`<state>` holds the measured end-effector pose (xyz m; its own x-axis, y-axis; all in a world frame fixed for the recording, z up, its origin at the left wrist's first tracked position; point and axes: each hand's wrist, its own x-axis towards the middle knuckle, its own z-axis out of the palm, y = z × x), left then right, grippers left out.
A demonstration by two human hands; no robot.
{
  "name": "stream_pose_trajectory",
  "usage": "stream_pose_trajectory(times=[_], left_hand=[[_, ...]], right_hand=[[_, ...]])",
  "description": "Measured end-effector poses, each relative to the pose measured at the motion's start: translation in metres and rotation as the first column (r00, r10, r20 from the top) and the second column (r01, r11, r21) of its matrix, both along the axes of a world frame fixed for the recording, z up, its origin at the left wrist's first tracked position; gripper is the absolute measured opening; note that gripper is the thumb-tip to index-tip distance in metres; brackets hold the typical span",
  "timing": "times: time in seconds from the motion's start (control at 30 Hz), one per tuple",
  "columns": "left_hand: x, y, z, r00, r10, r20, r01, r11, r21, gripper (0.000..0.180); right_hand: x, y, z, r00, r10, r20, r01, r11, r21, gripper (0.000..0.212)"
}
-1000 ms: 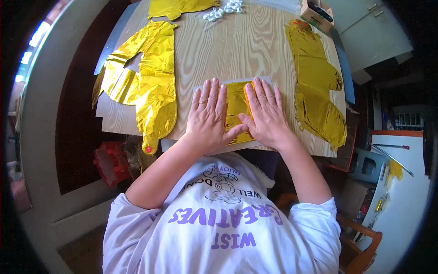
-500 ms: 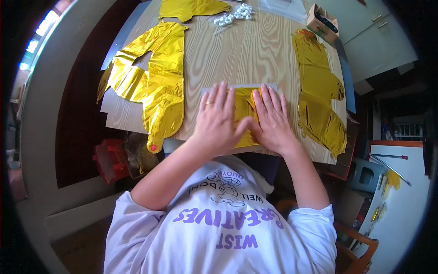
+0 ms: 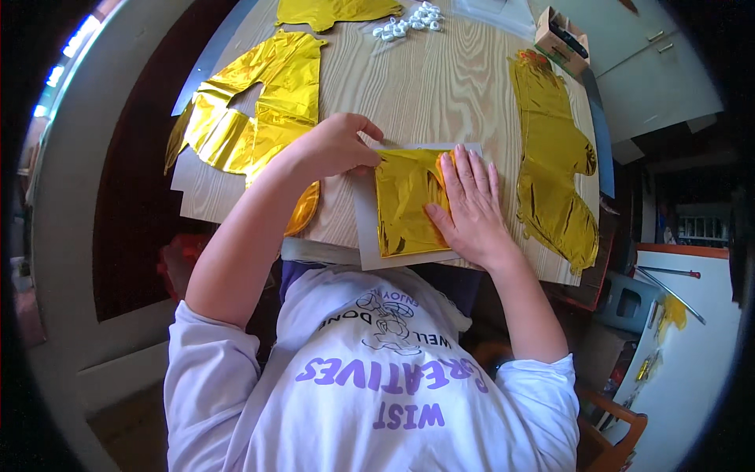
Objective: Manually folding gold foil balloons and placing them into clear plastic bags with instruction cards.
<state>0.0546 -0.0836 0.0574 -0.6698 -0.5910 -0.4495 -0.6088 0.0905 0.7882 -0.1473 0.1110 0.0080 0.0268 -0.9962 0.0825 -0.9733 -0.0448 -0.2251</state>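
A folded gold foil balloon (image 3: 409, 200) lies on a pale grey sheet (image 3: 366, 228) at the table's near edge. My right hand (image 3: 474, 206) rests flat along its right side, fingers stretched out, with a crinkled orange-tinted fold showing beside the fingertips. At the upper left corner, my left hand (image 3: 342, 147) is curled, its fingertips pinched at the foil's edge; part of the grip is hidden behind the hand. Left of it lies a flat, uninflated gold foil balloon (image 3: 287, 98), partly covered by my left forearm.
Another flat gold balloon (image 3: 550, 149) lies along the table's right side, and a further gold one (image 3: 334, 12) at the far edge. Small white rolls (image 3: 409, 23) cluster at the back. A box holding a black object (image 3: 560, 39) stands at the far right corner of the wooden table (image 3: 409, 94).
My left hand has lifted off the folded foil and moved left to its upper left corner, fingers now curled. More of the foil and grey sheet shows. My right hand has stayed almost still.
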Motion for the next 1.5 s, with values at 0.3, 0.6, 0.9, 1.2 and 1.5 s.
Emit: stream_pose_trajectory(times=[0.3,0.6,0.9,1.2,1.5], left_hand=[[0.005,0.016,-0.008,0.999,0.048,0.023,-0.041,0.966,-0.255,0.039],[-0.011,0.101,-0.007,0.999,-0.028,0.035,0.045,0.486,-0.873,0.07],[-0.001,0.117,-0.056,0.994,-0.021,0.109,0.106,0.478,-0.872,0.092],[-0.014,0.119,-0.033,0.996,-0.026,0.091,0.092,0.475,-0.875,0.096],[-0.023,0.122,-0.053,0.998,-0.017,0.059,0.059,0.536,-0.842,0.094]], right_hand=[[0.006,-0.002,0.003,1.0,-0.009,-0.021,0.01,1.0,0.024,0.078],[0.003,-0.003,-0.004,1.0,0.028,0.008,-0.027,0.998,-0.056,0.079],[0.001,-0.002,-0.008,0.999,0.037,-0.002,-0.037,0.996,-0.078,0.081],[0.0,-0.002,-0.016,0.999,0.049,0.003,-0.048,0.99,-0.131,0.081],[0.001,-0.003,-0.009,0.999,0.039,0.012,-0.038,0.994,-0.098,0.083]])
